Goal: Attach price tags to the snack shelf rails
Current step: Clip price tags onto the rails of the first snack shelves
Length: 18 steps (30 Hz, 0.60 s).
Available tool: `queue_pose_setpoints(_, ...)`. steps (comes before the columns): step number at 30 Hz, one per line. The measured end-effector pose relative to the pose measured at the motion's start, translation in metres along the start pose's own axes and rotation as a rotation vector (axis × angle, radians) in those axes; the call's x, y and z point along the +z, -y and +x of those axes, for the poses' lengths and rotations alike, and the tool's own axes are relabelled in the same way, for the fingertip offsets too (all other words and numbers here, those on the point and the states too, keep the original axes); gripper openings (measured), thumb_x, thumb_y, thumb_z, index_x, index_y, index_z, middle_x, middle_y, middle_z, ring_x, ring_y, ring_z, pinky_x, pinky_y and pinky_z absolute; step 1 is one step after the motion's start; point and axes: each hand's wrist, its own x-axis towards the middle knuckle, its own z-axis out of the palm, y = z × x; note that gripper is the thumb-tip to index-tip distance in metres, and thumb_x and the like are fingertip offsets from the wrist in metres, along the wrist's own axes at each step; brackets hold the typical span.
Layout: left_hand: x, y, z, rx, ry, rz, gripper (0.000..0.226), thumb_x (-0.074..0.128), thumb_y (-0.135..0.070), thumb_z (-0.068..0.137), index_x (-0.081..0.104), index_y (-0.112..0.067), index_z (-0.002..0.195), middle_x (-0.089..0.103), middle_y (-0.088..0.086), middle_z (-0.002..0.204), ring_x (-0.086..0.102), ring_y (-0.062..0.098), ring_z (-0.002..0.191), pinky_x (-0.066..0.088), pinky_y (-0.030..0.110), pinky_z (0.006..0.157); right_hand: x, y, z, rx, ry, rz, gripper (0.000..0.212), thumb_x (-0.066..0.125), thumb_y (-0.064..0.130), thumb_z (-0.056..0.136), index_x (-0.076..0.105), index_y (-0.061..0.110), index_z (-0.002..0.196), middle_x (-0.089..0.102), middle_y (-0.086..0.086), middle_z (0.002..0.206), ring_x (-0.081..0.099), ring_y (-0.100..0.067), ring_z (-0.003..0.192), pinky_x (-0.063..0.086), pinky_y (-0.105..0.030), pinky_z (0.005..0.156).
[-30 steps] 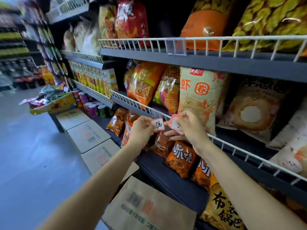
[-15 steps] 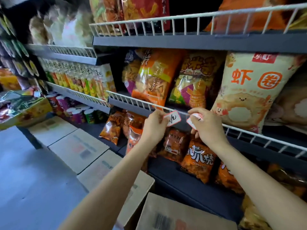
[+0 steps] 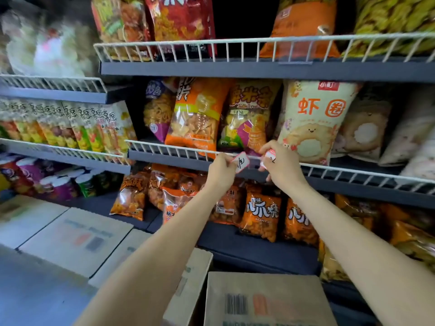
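My left hand (image 3: pixel 221 172) pinches a white price tag with a red border (image 3: pixel 240 162), held tilted right at the white wire rail (image 3: pixel 169 148) of the middle snack shelf. My right hand (image 3: pixel 280 167) grips further red-bordered tags (image 3: pixel 269 154) just to the right, level with the same rail. Both hands are in front of the rail, below an orange snack bag (image 3: pixel 196 118) and a cream bag with a ring picture (image 3: pixel 310 121). Whether the left tag touches the wire I cannot tell.
Above is another wire-railed shelf (image 3: pixel 211 69) with bags. The shelf below holds several small orange packets (image 3: pixel 261 212). Cardboard boxes (image 3: pixel 266 300) stand on the floor close to the shelving, with more boxes (image 3: pixel 68 238) to the left. A neighbouring shelf unit (image 3: pixel 58 150) holds more snacks.
The view has moved closer and turned to face the shelf. Both hands rose to the middle rail, and the left tag now sits at the wire.
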Motion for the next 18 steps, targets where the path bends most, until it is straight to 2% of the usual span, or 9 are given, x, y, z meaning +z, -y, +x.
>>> queue_pose_setpoints(2, -0.004, 0.002, -0.002, 0.011, 0.002, -0.001, 0.010, 0.044, -0.018, 0.097, 0.044, -0.009, 0.092, 0.058, 0.009, 0.103, 0.049, 0.016, 0.079, 0.034, 0.019, 0.054, -0.002, 0.001, -0.001, -0.007, -0.011, -0.011, 0.015, 0.049, -0.001, 0.091, 0.053, 0.013, 0.097, 0.062, -0.013, 0.093, 0.055, 0.006, 0.045, 0.035, -0.009, 0.034)
queue_pose_setpoints(4, -0.008, 0.005, -0.003, 0.023, 0.021, 0.038, 0.009, 0.042, -0.016, 0.097, 0.043, -0.009, 0.092, 0.054, 0.006, 0.096, 0.046, 0.012, 0.069, 0.032, 0.019, 0.051, -0.003, 0.002, -0.001, -0.033, 0.012, -0.042, 0.019, 0.049, -0.001, 0.091, 0.056, 0.015, 0.099, 0.063, -0.013, 0.098, 0.060, -0.004, 0.056, 0.045, -0.014, 0.042)
queue_pose_setpoints(6, -0.010, 0.008, -0.004, 0.040, 0.030, 0.076, 0.009, 0.041, -0.016, 0.097, 0.042, -0.009, 0.092, 0.054, 0.005, 0.093, 0.045, 0.008, 0.064, 0.031, 0.019, 0.048, 0.000, -0.001, 0.002, -0.075, 0.034, -0.146, 0.029, 0.047, 0.000, 0.092, 0.062, 0.016, 0.111, 0.064, -0.012, 0.106, 0.062, -0.018, 0.078, 0.054, -0.029, 0.066)
queue_pose_setpoints(8, -0.011, 0.012, -0.004, 0.069, 0.035, 0.109, 0.008, 0.041, -0.016, 0.098, 0.042, -0.009, 0.094, 0.055, 0.006, 0.092, 0.048, 0.011, 0.065, 0.035, 0.021, 0.050, 0.005, -0.009, 0.005, -0.095, 0.066, -0.262, 0.038, 0.043, 0.000, 0.094, 0.059, 0.018, 0.124, 0.062, -0.013, 0.112, 0.060, -0.027, 0.093, 0.050, -0.036, 0.083)
queue_pose_setpoints(12, -0.014, 0.016, -0.002, 0.138, 0.055, 0.186, 0.009, 0.038, -0.016, 0.099, 0.041, -0.008, 0.096, 0.058, 0.010, 0.090, 0.050, 0.015, 0.062, 0.036, 0.022, 0.049, 0.018, -0.027, 0.005, -0.095, 0.142, -0.336, 0.045, 0.038, 0.001, 0.096, 0.050, 0.022, 0.134, 0.056, -0.013, 0.120, 0.056, -0.030, 0.106, 0.048, -0.041, 0.091)
queue_pose_setpoints(15, -0.016, 0.018, 0.000, 0.210, 0.065, 0.231, 0.011, 0.037, -0.016, 0.099, 0.041, -0.006, 0.100, 0.064, 0.017, 0.092, 0.058, 0.028, 0.069, 0.039, 0.028, 0.053, 0.026, -0.033, 0.001, -0.105, 0.139, -0.323, 0.044, 0.039, 0.002, 0.096, 0.051, 0.023, 0.133, 0.053, -0.010, 0.114, 0.054, -0.027, 0.106, 0.047, -0.038, 0.089)
queue_pose_setpoints(18, -0.014, 0.021, 0.004, 0.263, 0.034, 0.262, 0.007, 0.036, -0.017, 0.100, 0.037, -0.011, 0.096, 0.062, 0.015, 0.083, 0.053, 0.021, 0.061, 0.035, 0.026, 0.049, 0.031, -0.033, 0.001, -0.118, 0.075, -0.237, 0.036, 0.041, 0.005, 0.096, 0.059, 0.018, 0.124, 0.056, -0.009, 0.114, 0.057, -0.025, 0.102, 0.048, -0.036, 0.084)
